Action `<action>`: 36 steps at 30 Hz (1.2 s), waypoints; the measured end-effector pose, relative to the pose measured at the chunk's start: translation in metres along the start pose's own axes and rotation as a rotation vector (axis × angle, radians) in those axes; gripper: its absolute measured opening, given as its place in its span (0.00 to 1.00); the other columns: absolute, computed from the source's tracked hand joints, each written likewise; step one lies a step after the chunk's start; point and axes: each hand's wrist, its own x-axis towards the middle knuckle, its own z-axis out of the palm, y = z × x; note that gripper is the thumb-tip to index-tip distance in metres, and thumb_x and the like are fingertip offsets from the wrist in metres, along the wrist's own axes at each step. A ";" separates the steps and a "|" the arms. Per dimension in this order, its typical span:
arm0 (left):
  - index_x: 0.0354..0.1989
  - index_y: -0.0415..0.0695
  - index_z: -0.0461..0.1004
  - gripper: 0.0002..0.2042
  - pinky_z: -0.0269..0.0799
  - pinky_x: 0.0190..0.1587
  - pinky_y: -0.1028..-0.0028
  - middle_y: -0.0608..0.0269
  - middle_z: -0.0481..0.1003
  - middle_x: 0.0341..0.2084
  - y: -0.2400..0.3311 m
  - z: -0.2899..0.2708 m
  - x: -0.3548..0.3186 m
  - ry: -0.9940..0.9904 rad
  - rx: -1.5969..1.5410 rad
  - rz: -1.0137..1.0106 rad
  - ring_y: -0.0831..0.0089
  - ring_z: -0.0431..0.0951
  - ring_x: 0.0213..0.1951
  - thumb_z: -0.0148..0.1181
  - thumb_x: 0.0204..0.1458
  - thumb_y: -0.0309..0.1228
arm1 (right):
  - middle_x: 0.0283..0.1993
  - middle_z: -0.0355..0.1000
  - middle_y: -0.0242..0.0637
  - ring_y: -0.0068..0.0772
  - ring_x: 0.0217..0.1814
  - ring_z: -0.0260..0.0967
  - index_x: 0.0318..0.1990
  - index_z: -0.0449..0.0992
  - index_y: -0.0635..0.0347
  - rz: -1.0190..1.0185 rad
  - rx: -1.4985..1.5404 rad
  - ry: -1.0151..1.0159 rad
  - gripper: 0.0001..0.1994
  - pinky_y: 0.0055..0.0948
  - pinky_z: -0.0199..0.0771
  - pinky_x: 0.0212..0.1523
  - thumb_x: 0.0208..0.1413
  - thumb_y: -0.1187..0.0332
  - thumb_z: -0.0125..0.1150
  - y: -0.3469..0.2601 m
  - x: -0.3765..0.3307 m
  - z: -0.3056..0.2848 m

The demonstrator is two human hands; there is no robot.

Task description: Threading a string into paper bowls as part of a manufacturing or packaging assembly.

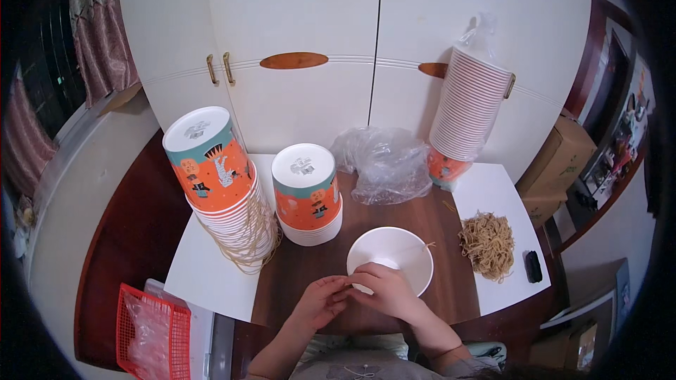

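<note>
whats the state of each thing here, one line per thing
white bowl: upright, open, looks empty, near rim under the hands
left hand: fingertips meeting the right hand at the bowl's rim
right hand: on the bowl's near rim, fingers curled
tall cup stack: upside down, leaning
short cup stack: upside down
bagged cup stack: leaning on the cupboard
plastic bag: crumpled
rubber bands: loose heap
cupboard doors: shut

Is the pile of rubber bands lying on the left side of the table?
No, the pile of rubber bands lies on the right side of the table, beside a small black object.
</note>
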 end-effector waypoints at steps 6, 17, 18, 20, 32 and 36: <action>0.34 0.40 0.71 0.06 0.54 0.19 0.85 0.69 0.69 0.23 -0.002 0.002 -0.002 0.008 0.009 -0.008 0.84 0.62 0.21 0.49 0.51 0.26 | 0.30 0.69 0.34 0.34 0.31 0.69 0.30 0.72 0.57 -0.061 -0.057 0.080 0.08 0.28 0.70 0.30 0.38 0.73 0.61 0.005 -0.002 0.005; 0.34 0.41 0.71 0.05 0.55 0.19 0.84 0.71 0.67 0.21 -0.004 0.005 -0.003 0.053 0.057 0.005 0.83 0.61 0.21 0.50 0.51 0.28 | 0.30 0.70 0.31 0.32 0.30 0.69 0.28 0.74 0.57 -0.090 -0.075 0.054 0.08 0.27 0.70 0.30 0.36 0.74 0.62 0.004 -0.002 -0.001; 0.34 0.41 0.71 0.06 0.55 0.19 0.84 0.71 0.67 0.21 -0.005 0.004 -0.003 0.044 0.055 0.007 0.83 0.61 0.20 0.50 0.51 0.27 | 0.30 0.70 0.31 0.32 0.30 0.69 0.28 0.74 0.57 -0.090 -0.076 0.055 0.08 0.27 0.70 0.30 0.36 0.74 0.62 0.003 -0.002 -0.001; 0.34 0.40 0.70 0.06 0.54 0.18 0.84 0.70 0.67 0.21 -0.004 0.004 -0.004 0.040 0.052 0.015 0.83 0.61 0.20 0.50 0.51 0.27 | 0.29 0.70 0.32 0.33 0.30 0.69 0.28 0.74 0.57 -0.075 -0.047 0.073 0.07 0.27 0.70 0.30 0.37 0.74 0.61 0.004 -0.002 0.001; 0.31 0.40 0.70 0.05 0.62 0.29 0.83 0.69 0.69 0.26 -0.015 0.006 0.002 0.092 0.741 0.571 0.84 0.66 0.28 0.54 0.46 0.20 | 0.26 0.70 0.35 0.35 0.30 0.69 0.28 0.72 0.59 0.047 0.110 0.089 0.04 0.28 0.69 0.29 0.42 0.74 0.58 0.008 -0.003 0.000; 0.31 0.40 0.69 0.05 0.64 0.36 0.82 0.68 0.70 0.27 -0.014 0.009 0.004 0.074 0.729 0.654 0.82 0.68 0.31 0.54 0.46 0.20 | 0.27 0.70 0.36 0.35 0.30 0.69 0.29 0.71 0.59 0.065 0.131 0.069 0.04 0.28 0.69 0.30 0.42 0.74 0.58 0.007 -0.003 -0.001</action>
